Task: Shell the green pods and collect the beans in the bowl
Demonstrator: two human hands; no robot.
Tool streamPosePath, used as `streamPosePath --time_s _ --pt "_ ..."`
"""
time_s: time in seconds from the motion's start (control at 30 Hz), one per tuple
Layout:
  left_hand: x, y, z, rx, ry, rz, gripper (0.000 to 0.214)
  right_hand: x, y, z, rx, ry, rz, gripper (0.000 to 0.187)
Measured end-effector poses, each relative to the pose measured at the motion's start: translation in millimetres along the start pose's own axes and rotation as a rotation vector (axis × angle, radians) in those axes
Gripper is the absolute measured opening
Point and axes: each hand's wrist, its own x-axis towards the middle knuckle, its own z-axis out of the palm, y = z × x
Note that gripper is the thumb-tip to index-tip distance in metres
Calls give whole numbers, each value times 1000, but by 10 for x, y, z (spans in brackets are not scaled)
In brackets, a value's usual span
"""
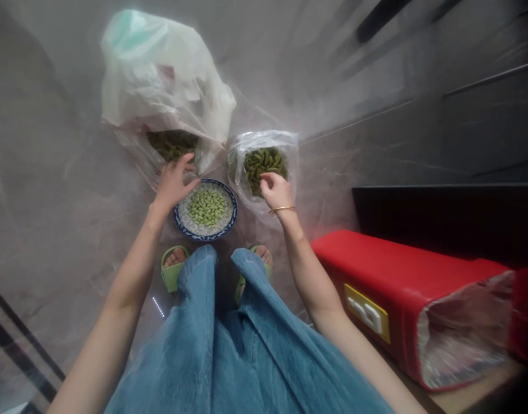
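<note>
A blue-rimmed bowl (234, 211) of shelled green beans stands on the floor in front of my feet. My left hand (174, 181) reaches past the bowl's left edge toward a large white plastic bag (160, 86) holding green pods; its fingers are spread and hold nothing I can see. My right hand (276, 190) hovers at the near edge of a small clear bag (264, 158) of green pods, fingers curled in a pinch; what they hold is too small to make out. A gold bangle sits on that wrist.
I sit low in blue jeans and green sandals (173, 270) on a grey marbled floor. A red box (401, 299) with a plastic-lined opening lies at my right. Dark cabinet fronts run behind it.
</note>
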Motion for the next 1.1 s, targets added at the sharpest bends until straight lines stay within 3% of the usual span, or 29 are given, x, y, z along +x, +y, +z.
streamPosePath --time_s 0.13,0.27,0.37,0.5,0.67,0.8,0.87,0.93,1.0,1.1 --pt "47 40 -57 13 -36 43 58 48 11 -19 15 -5 10 25" --pt "118 71 -184 191 -247 52 59 0 -107 -18 87 6 -35 23" --pt "169 79 -266 308 -316 43 54 -86 -260 -3 181 -39 -121 24" --pt "198 68 -307 374 -248 2 50 -72 -289 30 165 -53 -177 24" --pt "128 122 -266 252 -41 -22 38 342 50 93 -37 65 -125 34" --pt "85 410 -99 216 98 112 35 660 126 156 -218 10 -200 40" --pt "128 637 42 237 -4 310 39 715 58 169 -327 -38 -184 39" --pt "237 863 213 257 -224 503 47 698 -20 153 -411 -83 -179 38" --pt "413 1028 408 212 -285 480 46 623 -66 109 -468 -130 -186 36" --pt "756 1075 717 95 -165 225 54 441 -48 27 -500 -225 -174 33"
